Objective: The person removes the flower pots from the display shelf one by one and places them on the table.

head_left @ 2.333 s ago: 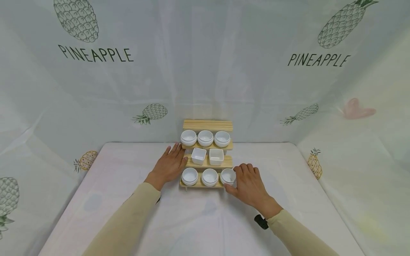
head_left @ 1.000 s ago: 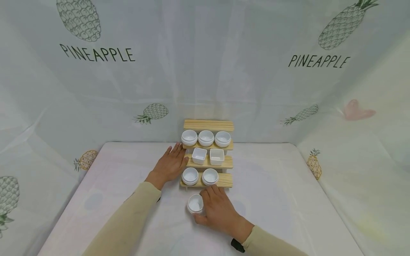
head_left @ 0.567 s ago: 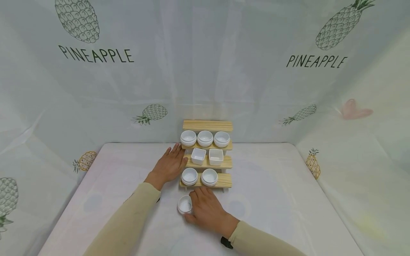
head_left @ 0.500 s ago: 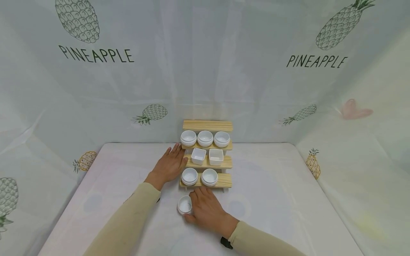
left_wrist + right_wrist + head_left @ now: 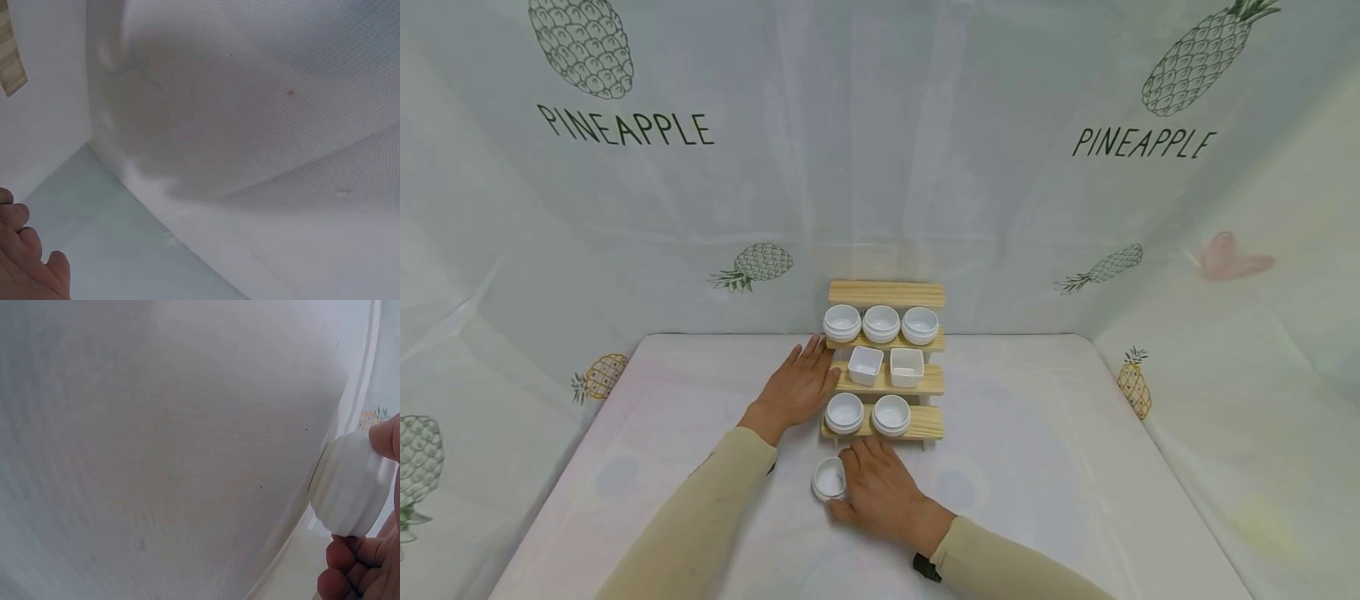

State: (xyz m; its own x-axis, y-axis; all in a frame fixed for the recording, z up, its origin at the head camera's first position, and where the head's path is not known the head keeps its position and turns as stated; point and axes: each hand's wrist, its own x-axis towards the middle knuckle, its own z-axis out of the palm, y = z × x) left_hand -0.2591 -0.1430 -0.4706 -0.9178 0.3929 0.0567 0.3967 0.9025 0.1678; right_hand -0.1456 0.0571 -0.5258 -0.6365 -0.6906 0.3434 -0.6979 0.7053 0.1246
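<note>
My right hand (image 5: pixel 882 492) grips a small round white bowl (image 5: pixel 830 480) low in front of the wooden tiered stand (image 5: pixel 925 423). In the right wrist view the thumb and fingers pinch that bowl (image 5: pixel 351 487) from opposite sides, its base at or very near the cloth. Against the stand's left side rests my left hand (image 5: pixel 796 383), fingers stretched out. Two round white bowls (image 5: pixel 891 414) sit on the lowest step, two square white dishes (image 5: pixel 907 367) on the step above, and three round bowls (image 5: pixel 882 323) on the one above that.
The stand's top step (image 5: pixel 887 292) is bare wood. A pale cloth covers the table (image 5: pixel 1037 467). Behind it and at both sides hangs a whitish curtain (image 5: pixel 880 167) printed with pineapples.
My right hand has taken the right-hand bowl off the lowest step and brought it forward and left to the table in front. Lately it has shifted only slightly left. My left hand stays put.
</note>
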